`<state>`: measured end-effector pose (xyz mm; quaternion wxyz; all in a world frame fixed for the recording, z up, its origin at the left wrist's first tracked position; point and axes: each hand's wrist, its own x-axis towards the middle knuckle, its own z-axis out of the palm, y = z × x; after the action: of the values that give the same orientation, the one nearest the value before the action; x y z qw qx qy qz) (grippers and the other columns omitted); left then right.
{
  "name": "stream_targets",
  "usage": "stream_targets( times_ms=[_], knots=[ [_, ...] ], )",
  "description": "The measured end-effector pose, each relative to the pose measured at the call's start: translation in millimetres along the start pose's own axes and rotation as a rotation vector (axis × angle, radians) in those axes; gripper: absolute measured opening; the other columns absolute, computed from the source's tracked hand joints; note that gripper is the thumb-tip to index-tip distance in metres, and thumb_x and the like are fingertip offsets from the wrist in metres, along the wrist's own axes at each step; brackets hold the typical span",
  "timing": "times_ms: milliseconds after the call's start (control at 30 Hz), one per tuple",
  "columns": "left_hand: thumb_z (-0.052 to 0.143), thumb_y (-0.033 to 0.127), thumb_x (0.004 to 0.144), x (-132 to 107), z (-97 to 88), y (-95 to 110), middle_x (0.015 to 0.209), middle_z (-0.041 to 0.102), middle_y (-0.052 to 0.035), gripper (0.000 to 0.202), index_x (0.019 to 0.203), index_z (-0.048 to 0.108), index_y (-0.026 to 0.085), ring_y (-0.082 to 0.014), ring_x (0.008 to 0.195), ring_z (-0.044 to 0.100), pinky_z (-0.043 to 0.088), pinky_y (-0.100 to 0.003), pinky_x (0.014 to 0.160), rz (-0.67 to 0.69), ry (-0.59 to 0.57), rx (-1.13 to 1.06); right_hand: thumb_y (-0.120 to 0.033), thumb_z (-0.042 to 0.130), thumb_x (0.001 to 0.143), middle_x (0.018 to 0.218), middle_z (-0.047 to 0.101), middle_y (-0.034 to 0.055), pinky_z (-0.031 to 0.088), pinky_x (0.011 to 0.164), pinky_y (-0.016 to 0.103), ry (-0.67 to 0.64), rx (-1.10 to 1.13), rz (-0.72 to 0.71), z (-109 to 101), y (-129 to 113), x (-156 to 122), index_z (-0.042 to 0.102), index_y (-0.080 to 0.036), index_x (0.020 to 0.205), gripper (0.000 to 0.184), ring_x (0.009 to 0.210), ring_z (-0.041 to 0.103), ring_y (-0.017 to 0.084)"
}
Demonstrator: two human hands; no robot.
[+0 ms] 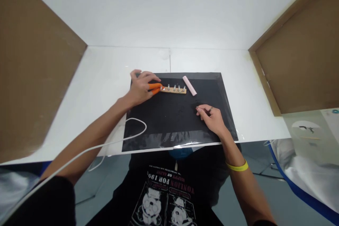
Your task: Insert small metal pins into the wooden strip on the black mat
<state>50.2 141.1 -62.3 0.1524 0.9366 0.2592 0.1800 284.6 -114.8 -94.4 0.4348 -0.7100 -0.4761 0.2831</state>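
Observation:
My left hand wears orange covers on its thumb and index finger. Those two fingertips close on the left end of a small wooden strip, around the leftmost of several clear, short pegs standing upright along it. The other fingers are bent above the mat. A few inches to the right and nearer to me, my right hand has its thumb and index finger pinched together. Something tiny, perhaps reddish, shows at those fingertips, too small to name. Between the strip and my right hand, toward the back, lies a pale pink stick.
A black mat under a clear sheet lies on the white table. A white cable loops over its left front edge and across my left arm. Brown side panels and a white back wall enclose the table.

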Motion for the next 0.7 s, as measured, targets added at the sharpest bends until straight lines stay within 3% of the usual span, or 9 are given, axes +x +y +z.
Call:
stream_targets(
  times_ms=[133, 233, 300, 367, 467, 567, 600, 633, 700],
  knots=[
    [0.057, 0.056, 0.095, -28.6, -46.2, -18.5, 0.113, 0.075, -0.0007, 0.032, 0.084, 0.074, 0.031, -0.0331, 0.115, 0.063, 0.015, -0.068, 0.118, -0.084, 0.042, 0.054, -0.051, 0.06, 0.094, 0.075, 0.072, 0.0027, 0.051, 0.056, 0.027, 0.02, 0.046, 0.019, -16.3, -3.3, -16.1, 0.074, -0.018, 0.097, 0.035, 0.055, 0.06, 0.013],
    [0.049, 0.067, 0.092, -91.4, -85.7, -38.5, 0.111, 0.074, 0.0002, 0.041, 0.088, 0.075, 0.035, -0.0353, 0.109, 0.065, 0.028, -0.072, 0.113, -0.212, 0.029, 0.093, -0.045, 0.063, 0.095, 0.078, 0.075, 0.0029, 0.054, 0.058, 0.027, 0.029, 0.052, 0.027, -31.9, -2.5, -39.0, 0.075, -0.019, 0.102, 0.03, 0.056, 0.062, 0.013],
    [0.05, 0.075, 0.084, -147.5, -107.2, -42.8, 0.1, 0.076, 0.0006, 0.043, 0.085, 0.075, 0.041, -0.0358, 0.098, 0.068, 0.045, -0.071, 0.099, -0.274, -0.041, 0.064, -0.04, 0.064, 0.096, 0.081, 0.076, 0.0023, 0.054, 0.057, 0.026, 0.041, 0.042, 0.032, -38.2, -2.0, -58.5, 0.075, -0.021, 0.105, 0.023, 0.06, 0.065, 0.012],
    [0.058, 0.067, 0.081, -200.6, -117.5, -29.2, 0.102, 0.077, -0.0009, 0.031, 0.092, 0.078, 0.045, -0.0368, 0.091, 0.071, 0.054, -0.068, 0.084, -0.365, -0.134, -0.023, -0.033, 0.064, 0.097, 0.083, 0.076, 0.0015, 0.053, 0.053, 0.024, 0.093, 0.064, 0.03, -37.2, -4.3, -78.0, 0.074, -0.023, 0.108, 0.018, 0.059, 0.064, 0.012],
    [0.071, 0.05, 0.074, -240.8, -103.4, 30.8, 0.088, 0.077, -0.0012, 0.016, 0.088, 0.078, 0.047, -0.0326, 0.069, 0.071, 0.058, -0.054, 0.058, -0.548, -0.106, -0.267, -0.022, 0.058, 0.1, 0.087, 0.077, 0.0008, 0.055, 0.051, 0.023, 0.081, 0.084, -0.04, -23.6, -17.4, -97.0, 0.07, -0.026, 0.116, 0.021, 0.056, 0.063, 0.011],
    [0.08, 0.038, 0.069, -213.4, -62.6, 114.4, 0.077, 0.071, 0.0005, 0.018, 0.085, 0.076, 0.046, -0.0248, 0.056, 0.065, 0.052, -0.041, 0.044, -0.537, -0.062, -0.625, -0.01, 0.06, 0.095, 0.094, 0.078, 0.0011, 0.062, 0.066, 0.029, -0.1, -0.038, -0.354, -12.1, -39.6, -94.1, 0.068, -0.029, 0.127, 0.038, 0.072, 0.072, 0.014],
    [0.08, 0.034, 0.071, -192.9, -47.6, 139.3, 0.073, 0.068, 0.0007, 0.02, 0.088, 0.074, 0.044, -0.0217, 0.052, 0.062, 0.049, -0.037, 0.04, -0.542, -0.005, -0.689, -0.006, 0.061, 0.093, 0.096, 0.078, 0.0007, 0.063, 0.071, 0.031, -0.052, -0.071, -0.447, -12.3, -47.6, -88.9, 0.067, -0.03, 0.128, 0.043, 0.078, 0.074, 0.016],
    [0.08, 0.029, 0.073, -169.9, -33.5, 160.5, 0.073, 0.067, -0.0002, 0.023, 0.091, 0.072, 0.04, -0.0202, 0.053, 0.061, 0.047, -0.035, 0.04, -0.514, 0.057, -0.743, -0.003, 0.061, 0.091, 0.097, 0.078, 0.0001, 0.064, 0.071, 0.031, 0.096, -0.077, -0.5, -15.0, -55.3, -82.9, 0.068, -0.031, 0.128, 0.047, 0.082, 0.075, 0.017],
    [0.08, 0.022, 0.076, -124.2, -11.2, 189.8, 0.073, 0.064, 0.0, 0.022, 0.089, 0.068, 0.035, -0.0166, 0.054, 0.059, 0.048, -0.033, 0.043, -0.453, 0.142, -0.836, 0.001, 0.057, 0.092, 0.097, 0.078, -0.0025, 0.062, 0.063, 0.027, 0.481, -0.043, -0.445, -26.6, -69.4, -71.7, 0.069, -0.033, 0.126, 0.049, 0.077, 0.075, 0.014]
  ],
)
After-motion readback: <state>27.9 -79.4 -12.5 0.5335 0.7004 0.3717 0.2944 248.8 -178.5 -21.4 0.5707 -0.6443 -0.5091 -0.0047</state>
